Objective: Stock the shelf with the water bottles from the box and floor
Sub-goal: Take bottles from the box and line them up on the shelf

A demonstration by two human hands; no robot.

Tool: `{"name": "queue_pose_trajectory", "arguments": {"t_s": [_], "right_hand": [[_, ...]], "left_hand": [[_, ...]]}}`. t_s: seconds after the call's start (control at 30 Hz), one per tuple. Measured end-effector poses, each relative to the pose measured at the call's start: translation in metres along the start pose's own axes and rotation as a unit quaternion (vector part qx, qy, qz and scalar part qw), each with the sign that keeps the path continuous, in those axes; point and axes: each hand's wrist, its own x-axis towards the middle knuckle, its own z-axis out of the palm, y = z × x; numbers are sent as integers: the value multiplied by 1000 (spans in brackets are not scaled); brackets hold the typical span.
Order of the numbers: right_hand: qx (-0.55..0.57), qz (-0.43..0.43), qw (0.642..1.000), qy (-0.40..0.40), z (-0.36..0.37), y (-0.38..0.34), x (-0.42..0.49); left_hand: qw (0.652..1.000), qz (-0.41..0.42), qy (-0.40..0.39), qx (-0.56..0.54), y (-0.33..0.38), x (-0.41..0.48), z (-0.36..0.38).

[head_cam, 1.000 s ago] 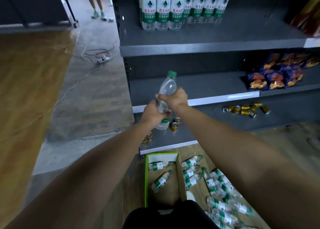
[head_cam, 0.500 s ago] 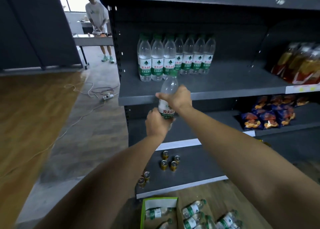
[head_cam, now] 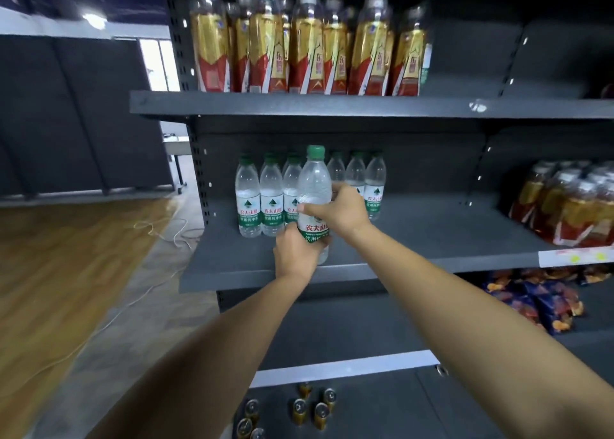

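A clear water bottle with a green cap and green label stands upright over the front of the dark grey middle shelf. My left hand grips its lower part, and my right hand grips its middle from the right. Whether its base touches the shelf is hidden by my left hand. Behind it, several identical water bottles stand in rows at the shelf's left end. The box and the floor bottles are out of view.
Tall gold-and-red labelled bottles fill the shelf above. Wrapped orange drink bottles sit at the middle shelf's right end, snack bags one level down, small cans on the bottom shelf. White cables lie on the floor at left.
Both hands have carried the bottle up from below the shelf edge to the level of the middle shelf, in front of the stocked row. The view has tilted upward, so the box has left the frame.
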Motion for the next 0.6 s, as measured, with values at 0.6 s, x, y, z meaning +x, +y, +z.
{"name": "queue_pose_trajectory", "arguments": {"t_s": [0.6], "right_hand": [[-4, -40, 999, 29, -30, 77, 67]], "left_hand": [[999, -35, -18, -32, 16, 41, 95]]}}
